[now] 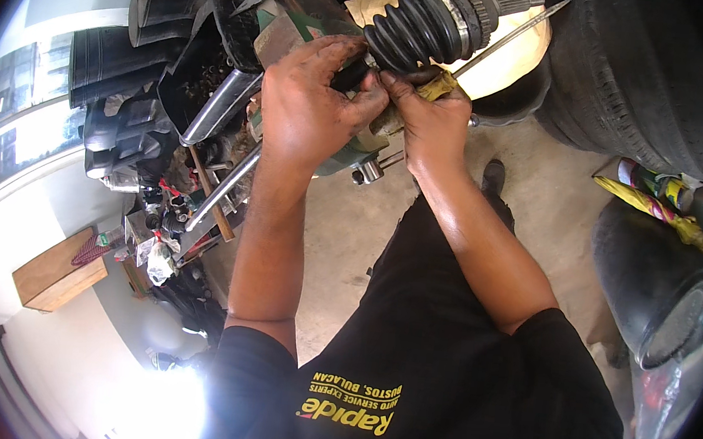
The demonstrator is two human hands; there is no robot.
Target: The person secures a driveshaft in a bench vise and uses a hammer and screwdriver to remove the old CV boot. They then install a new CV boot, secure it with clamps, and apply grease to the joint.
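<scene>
I see the rubber boot (414,28) far-middle, probably braced by the vise (279,42) to free both hands. The right hand (436,127) clasps a yellow rag (438,85); the left hand (316,95) curls beside the boot, grip hidden.

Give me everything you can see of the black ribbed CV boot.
The CV boot is a black, slightly glossy, rubber-looking bellows with deep rings. A silver metal band circles its wide upper-right end, next to the dark joint housing with its splined stub. It lies tilted, narrow end toward the lower left, close to the left hand and right hand; finger contact is unclear.
</scene>
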